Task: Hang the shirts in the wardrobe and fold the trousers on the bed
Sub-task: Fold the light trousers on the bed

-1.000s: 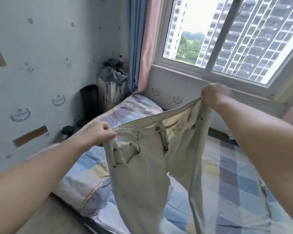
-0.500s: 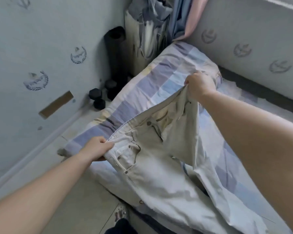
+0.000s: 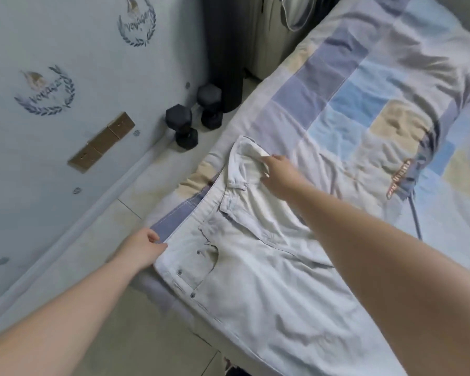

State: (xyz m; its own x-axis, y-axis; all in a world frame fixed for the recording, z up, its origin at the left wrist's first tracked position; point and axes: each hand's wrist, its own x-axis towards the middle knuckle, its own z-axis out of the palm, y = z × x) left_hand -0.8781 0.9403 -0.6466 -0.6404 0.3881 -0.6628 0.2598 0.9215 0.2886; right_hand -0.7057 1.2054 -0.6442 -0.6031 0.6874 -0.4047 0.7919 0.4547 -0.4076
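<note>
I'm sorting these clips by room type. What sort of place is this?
Most likely a small bedroom in a home. A bed with a checked cover fills the right side, light trousers lie spread on it, and two dumbbells stand on the tiled floor by the papered wall.

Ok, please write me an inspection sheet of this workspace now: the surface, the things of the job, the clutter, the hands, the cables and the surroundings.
Surface: bed with a checked cover in blue, lilac and beige, creased.
Job's things: pale trousers lie spread on the bed, waistband toward the bed's edge, front side up; no shirts seen.
Clutter: two black dumbbells on the floor beside the bed.
Hands: left hand pinches the near waistband corner; right hand holds the far waistband end.
Cables: nothing seen.
Surroundings: pale wall with wreath emblems and brass plates; tiled floor; a dark upright object in the corner, unclear.
</note>
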